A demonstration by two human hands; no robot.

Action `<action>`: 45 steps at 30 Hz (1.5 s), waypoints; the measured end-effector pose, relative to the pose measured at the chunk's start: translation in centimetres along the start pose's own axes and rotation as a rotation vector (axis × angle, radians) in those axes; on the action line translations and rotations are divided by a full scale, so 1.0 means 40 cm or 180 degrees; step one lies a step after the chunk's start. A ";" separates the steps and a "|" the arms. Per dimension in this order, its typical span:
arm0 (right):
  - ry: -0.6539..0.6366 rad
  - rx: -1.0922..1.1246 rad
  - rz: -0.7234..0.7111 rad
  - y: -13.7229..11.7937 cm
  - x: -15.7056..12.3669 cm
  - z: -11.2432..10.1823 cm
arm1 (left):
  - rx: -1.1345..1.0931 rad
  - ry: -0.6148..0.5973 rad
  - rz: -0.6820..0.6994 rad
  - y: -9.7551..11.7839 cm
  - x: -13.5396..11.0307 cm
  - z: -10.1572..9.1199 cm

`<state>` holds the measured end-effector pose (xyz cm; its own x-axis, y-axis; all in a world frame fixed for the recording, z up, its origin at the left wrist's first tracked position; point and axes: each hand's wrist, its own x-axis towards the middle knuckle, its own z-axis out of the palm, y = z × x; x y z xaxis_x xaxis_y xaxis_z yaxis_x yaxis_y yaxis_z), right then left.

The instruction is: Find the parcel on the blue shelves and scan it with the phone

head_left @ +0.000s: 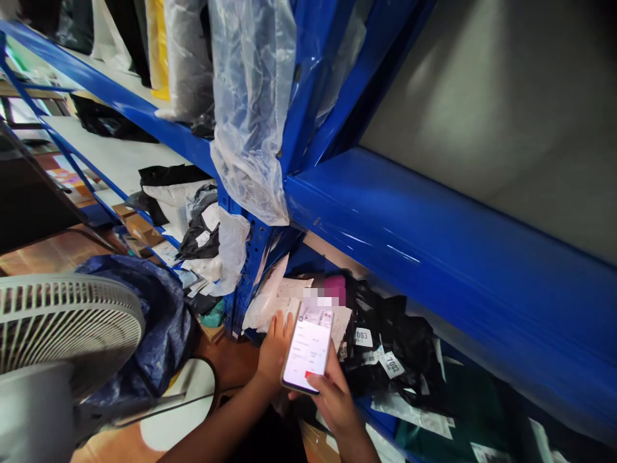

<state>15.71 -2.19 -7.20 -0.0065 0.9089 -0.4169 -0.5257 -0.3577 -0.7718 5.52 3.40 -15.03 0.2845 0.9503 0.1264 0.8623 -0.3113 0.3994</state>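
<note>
Well, right hand (332, 392): wrapped around a phone (307, 347), thumb over the lower part of its lit screen, beside a red mark.
Left hand (271, 350): holding nothing that I can make out; fingers stretched out just beside the phone's left edge, tips seemingly on a pale parcel (264, 305).
Phone: long axis running away from the body and leaning a little right, its top end toward the parcels; the screen's words are too small to read.
Pale parcel: straight beyond the left fingertips, on the low shelf, its long side slanting up and rightward; the left hand is plainly the nearer one, the right lying back behind the phone.
Purple packet (336, 289): just past the phone's top right corner.
Black bags (409, 328): to the right of the phone, one tag (391, 364) reading 7002.
Blue beam (385, 225): above the black bags, slanting down rightward.
Fan (72, 321): well apart, off to the left.
</note>
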 end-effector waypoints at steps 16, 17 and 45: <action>0.0437 -0.0109 -0.0116 -0.060 -0.046 -0.024 | 0.0112 -0.0283 -0.0557 0.013 -0.001 -0.019; 0.0386 -0.0118 -0.0141 -0.055 -0.045 -0.029 | 0.0103 -0.0278 -0.0559 0.013 -0.002 -0.018; 0.0291 0.0095 -0.0251 -0.052 -0.068 -0.024 | -0.0028 0.0441 -0.0813 -0.101 0.046 -0.125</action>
<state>17.63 -4.13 -4.89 0.1127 0.9102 -0.3986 -0.5467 -0.2782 -0.7897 0.47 6.43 -11.87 -0.0019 0.9897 0.1432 0.8948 -0.0623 0.4421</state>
